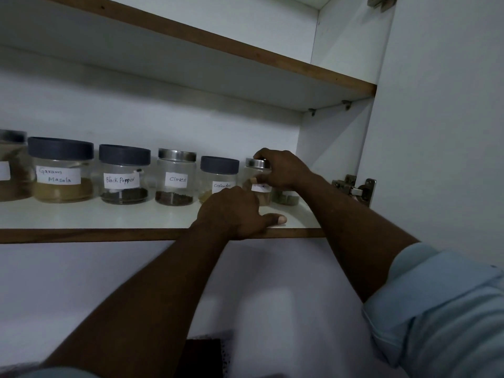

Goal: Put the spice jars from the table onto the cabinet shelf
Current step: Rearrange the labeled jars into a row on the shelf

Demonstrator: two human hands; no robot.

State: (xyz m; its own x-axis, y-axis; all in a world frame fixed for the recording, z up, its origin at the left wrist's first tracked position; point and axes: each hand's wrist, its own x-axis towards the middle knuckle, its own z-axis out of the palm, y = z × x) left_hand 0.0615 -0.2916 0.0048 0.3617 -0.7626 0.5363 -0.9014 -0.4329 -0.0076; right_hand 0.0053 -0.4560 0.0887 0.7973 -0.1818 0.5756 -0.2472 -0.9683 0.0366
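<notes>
Nearest, at lower right: light-blue sleeve (pixel 441 309), ending partway up the forearm. At bottom centre: a dark, blurred object (pixel 203 356), not identifiable. Both bare forearms stretched up and away to the cabinet shelf (pixel 95 216), white on top with a brown wooden front edge.

Left hand (pixel 234 214) resting on that front edge, thumb laid out to the right along it, fingers folded out of sight behind the knuckles; grip not determinable. Lower part of the Coriander jar (pixel 219 173) hidden behind this hand.

Just right and farther in: right hand (pixel 283 170) clamped on the steel-lidded jar (pixel 257 165), fingers curled over the lid, label partly covered and unreadable. Jar upright in the row, just right of the Coriander jar. Behind the right wrist: a further jar (pixel 286 199) with greenish contents, mostly hidden.

Leftward along the same row, upright and apart: Cloves jar (pixel 176 177), steel lid; Black Pepper jar (pixel 124 175) and Garam Masala jar (pixel 60 170), dark lids; cropped jar (pixel 13 165) at the frame's left edge.

Above: upper shelf (pixel 245 77), same brown edge, on small metal pegs. At right: open cabinet door (pixel 436 132) with metal hinge (pixel 354 188). White interior, dim light.
</notes>
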